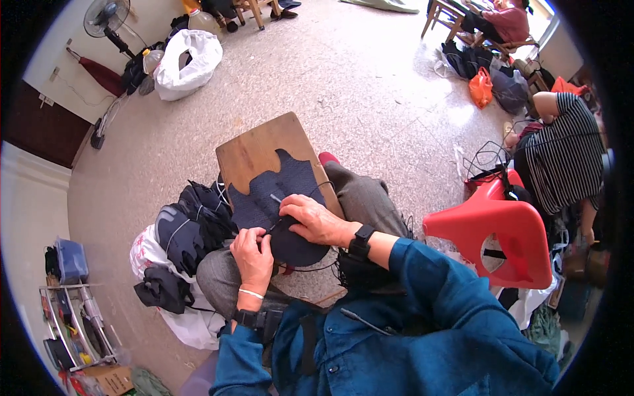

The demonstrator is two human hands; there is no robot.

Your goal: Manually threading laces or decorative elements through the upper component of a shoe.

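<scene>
A dark navy textured fabric piece (264, 191) with a wavy cut outline lies over a wooden stool top (244, 158) in front of me. My left hand (253, 254) pinches the near left edge of the dark fabric between thumb and fingers. My right hand (314, 221) is closed just to the right, fingers curled over the cloth. A thin light-grey stick-like tool (276, 198) pokes out by its fingertips; the rest of it is hidden. Below both hands a smooth black rounded piece (297, 244) hangs toward my lap, and a dark cord loops near it.
Left of my knee, dark fabric pieces (188, 218) pile on a white bag (148, 251). A red plastic stool (495, 231) stands right, beside a person in a striped top (561, 155). A white sack (188, 63) and a fan (105, 16) are far left. Another person (505, 26) sits far right.
</scene>
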